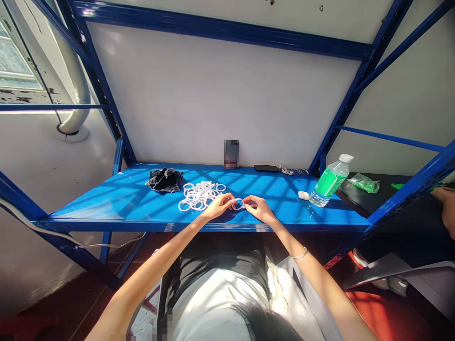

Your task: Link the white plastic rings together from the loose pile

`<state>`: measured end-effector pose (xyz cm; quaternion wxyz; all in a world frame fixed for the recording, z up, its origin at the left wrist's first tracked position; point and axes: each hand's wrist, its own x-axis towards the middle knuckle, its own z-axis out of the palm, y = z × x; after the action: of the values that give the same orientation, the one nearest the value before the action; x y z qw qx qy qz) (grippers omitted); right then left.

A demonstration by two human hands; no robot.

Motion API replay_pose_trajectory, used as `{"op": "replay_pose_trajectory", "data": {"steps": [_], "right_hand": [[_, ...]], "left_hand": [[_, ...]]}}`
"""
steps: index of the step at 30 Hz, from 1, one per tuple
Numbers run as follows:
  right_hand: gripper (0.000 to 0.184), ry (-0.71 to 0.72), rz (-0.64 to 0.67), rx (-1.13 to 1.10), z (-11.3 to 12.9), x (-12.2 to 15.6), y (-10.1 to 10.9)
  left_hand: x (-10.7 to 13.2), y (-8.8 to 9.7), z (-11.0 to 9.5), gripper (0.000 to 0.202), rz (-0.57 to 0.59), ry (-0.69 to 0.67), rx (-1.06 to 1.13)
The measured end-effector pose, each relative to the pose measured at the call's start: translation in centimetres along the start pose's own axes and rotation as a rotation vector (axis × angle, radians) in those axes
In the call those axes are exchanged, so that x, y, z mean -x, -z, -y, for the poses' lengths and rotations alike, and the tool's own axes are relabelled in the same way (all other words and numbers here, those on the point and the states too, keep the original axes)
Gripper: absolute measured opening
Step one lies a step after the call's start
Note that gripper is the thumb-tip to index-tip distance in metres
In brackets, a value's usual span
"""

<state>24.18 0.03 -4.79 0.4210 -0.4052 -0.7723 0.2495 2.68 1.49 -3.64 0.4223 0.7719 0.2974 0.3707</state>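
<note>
Between my two hands is a small white ring (239,204), held just above the front part of the blue shelf. My left hand (221,204) pinches its left side with thumb and fingertips. On the opposite side, my right hand (259,207) grips the ring the same way, fingers bent. Just left of my left hand lies a loose pile of white rings (201,195), overlapping one another. What the rings are made of I cannot tell. My fingertips hide parts of the held ring.
A crumpled black plastic bag (164,180) lies left of the pile. At the back are a blurred dark box (231,154), a phone (266,168) and a cable (294,171). A water bottle (330,181) and a small white case (303,195) stand right. Another person's hand (446,208) shows far right.
</note>
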Motion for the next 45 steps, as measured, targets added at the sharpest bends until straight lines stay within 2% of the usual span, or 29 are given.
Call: {"op": "replay_pose_trajectory", "data": {"steps": [8, 15, 23, 30, 35, 45], "right_hand": [[0.015, 0.155, 0.004, 0.135, -0.2, 0.2, -0.3], [0.014, 0.211, -0.089, 0.29, 0.3, 0.5, -0.3], [0.024, 0.239, -0.111, 0.416, 0.4, 0.6, -0.3], [0.029, 0.273, -0.131, 0.417, 0.3, 0.5, -0.4], [0.032, 0.285, -0.136, 0.427, 0.4, 0.5, -0.4], [0.027, 0.286, -0.144, 0.432, 0.0, 0.5, -0.5]], "left_hand": [[-0.6, -0.1, 1.0, 0.044, -0.056, 0.009, 0.228], [-0.5, -0.1, 0.7, 0.041, -0.048, 0.017, 0.251], [-0.3, -0.3, 0.1, 0.042, -0.075, 0.018, 0.184], [0.3, -0.5, -0.8, 0.053, -0.032, -0.039, 0.05], [0.4, -0.5, -0.9, 0.052, -0.038, -0.093, -0.006], [0.4, -0.7, -1.1, 0.052, -0.034, -0.111, -0.083]]}}
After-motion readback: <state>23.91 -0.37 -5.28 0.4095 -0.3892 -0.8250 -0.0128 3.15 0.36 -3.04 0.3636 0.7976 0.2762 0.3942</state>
